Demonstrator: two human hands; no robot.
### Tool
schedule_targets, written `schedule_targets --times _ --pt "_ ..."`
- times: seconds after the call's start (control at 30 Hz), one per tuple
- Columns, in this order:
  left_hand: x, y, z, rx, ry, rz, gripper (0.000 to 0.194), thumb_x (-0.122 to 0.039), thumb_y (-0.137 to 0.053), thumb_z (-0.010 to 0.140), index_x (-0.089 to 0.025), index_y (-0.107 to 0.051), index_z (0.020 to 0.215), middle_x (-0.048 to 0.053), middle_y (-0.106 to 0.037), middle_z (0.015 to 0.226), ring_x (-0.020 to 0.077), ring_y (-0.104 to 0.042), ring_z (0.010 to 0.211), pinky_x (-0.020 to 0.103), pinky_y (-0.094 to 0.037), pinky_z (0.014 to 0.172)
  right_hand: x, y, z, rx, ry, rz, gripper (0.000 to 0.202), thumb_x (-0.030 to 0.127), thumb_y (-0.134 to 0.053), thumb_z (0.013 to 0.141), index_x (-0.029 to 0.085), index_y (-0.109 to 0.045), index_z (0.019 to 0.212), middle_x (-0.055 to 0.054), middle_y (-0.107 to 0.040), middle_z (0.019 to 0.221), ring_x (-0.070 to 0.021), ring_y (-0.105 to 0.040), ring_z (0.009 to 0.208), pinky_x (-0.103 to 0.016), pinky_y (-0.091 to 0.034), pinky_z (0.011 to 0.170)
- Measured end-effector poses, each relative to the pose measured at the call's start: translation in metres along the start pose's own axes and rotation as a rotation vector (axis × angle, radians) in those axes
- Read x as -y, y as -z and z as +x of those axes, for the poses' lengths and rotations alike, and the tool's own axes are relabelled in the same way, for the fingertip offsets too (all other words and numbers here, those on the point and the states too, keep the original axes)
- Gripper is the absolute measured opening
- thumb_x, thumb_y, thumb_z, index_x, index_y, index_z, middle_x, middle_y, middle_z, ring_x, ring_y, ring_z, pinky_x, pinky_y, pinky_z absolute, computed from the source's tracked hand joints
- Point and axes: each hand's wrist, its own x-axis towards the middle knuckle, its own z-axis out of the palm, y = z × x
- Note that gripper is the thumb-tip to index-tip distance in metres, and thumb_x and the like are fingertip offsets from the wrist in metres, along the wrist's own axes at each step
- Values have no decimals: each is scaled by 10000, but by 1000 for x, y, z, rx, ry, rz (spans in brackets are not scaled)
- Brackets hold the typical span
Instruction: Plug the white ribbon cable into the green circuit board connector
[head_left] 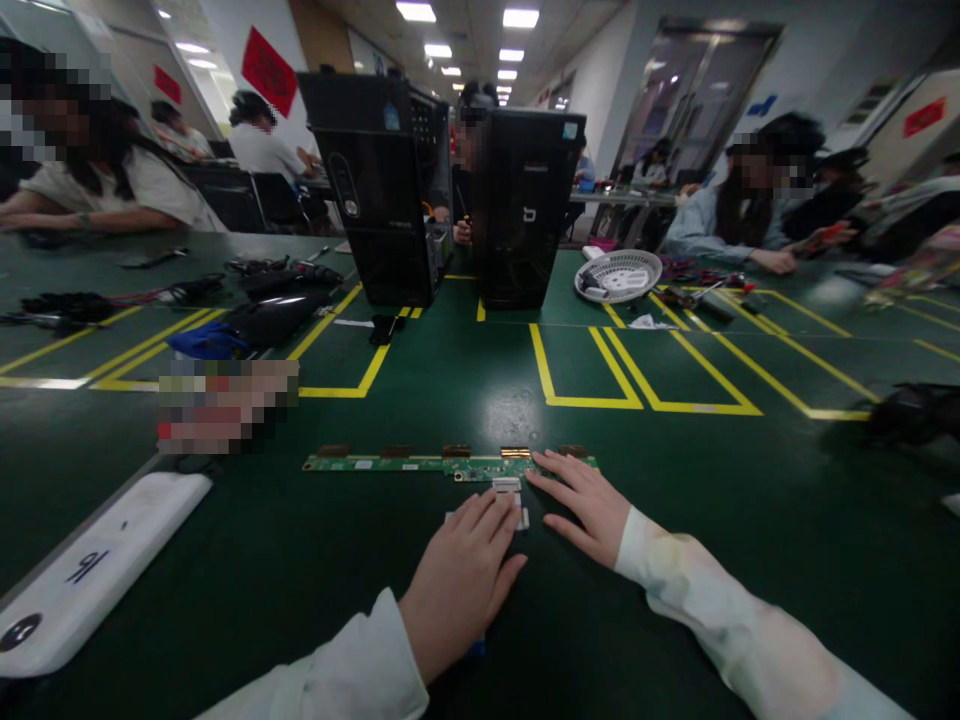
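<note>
A long, narrow green circuit board (420,465) with several copper-brown flex tabs along its far edge lies crosswise on the table. At the middle of its near edge sits a white connector with a flat ribbon cable (507,486). My left hand (472,560) rests over this cable, fingers stretched forward and thumb apart, covering most of it. Fingers spread, my right hand (589,505) touches the board's right part with its fingertips. Beneath my left wrist a small blue thing (477,648) peeks out; its kind is hidden.
The green table (450,410) has yellow tape outlines. Two black computer towers (529,210) stand ahead, with a person behind them. A white basket (619,275) sits right of them. On the left lie a white elongated device (97,570), a blurred-out item and cables. Other people sit around.
</note>
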Motion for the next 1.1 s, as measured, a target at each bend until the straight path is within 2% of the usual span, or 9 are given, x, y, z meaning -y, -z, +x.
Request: schedule_targets --times 0.23,0.4,0.67,0.8,0.93,1.1 --pt "-10 -3 3 29 25 46 483 -363 -433 930 -92 -486 1327 149 -500 1394 282 -468 1280 452 -419 1047 1 0 0 0 3 10 501 373 -443 934 213 -420 1408 -103 -358 1491 -259 -294 1384 -510 -304 1109" --pt "-8 -5 3 10 4 43 468 -355 -411 940 -108 -474 1332 143 -502 1394 278 -462 1288 457 -419 1044 0 1 -1 2 7 13 502 369 -441 932 213 -417 1409 -98 -349 1497 -255 -286 1388 -508 -301 1112" --pt "6 17 9 107 -32 -87 439 -308 -429 934 -141 -475 1337 105 -511 1392 240 -463 1285 467 -368 1087 0 2 -1 12 16 19 503 362 -444 931 207 -417 1408 -102 -342 1500 -252 -267 1396 -499 -290 1119" --pt "10 18 8 84 -37 -106 437 -330 -420 936 -171 -482 1338 80 -514 1392 224 -471 1276 450 -358 1096 0 2 -1 17 14 25 508 360 -445 930 210 -408 1414 -103 -333 1504 -252 -257 1400 -499 -289 1118" --pt "6 14 7 77 -29 -72 477 -352 -411 934 -137 -461 1357 98 -497 1407 238 -453 1291 440 -357 1095 -1 2 -1 13 13 19 505 364 -450 928 214 -414 1408 -96 -339 1502 -247 -257 1400 -494 -292 1118" --pt "6 12 7 38 -37 -59 473 -366 -417 929 -138 -481 1338 105 -540 1360 247 -488 1254 447 -386 1067 -1 1 -1 1 20 14 510 367 -450 926 208 -411 1409 -97 -339 1502 -246 -258 1400 -493 -298 1115"
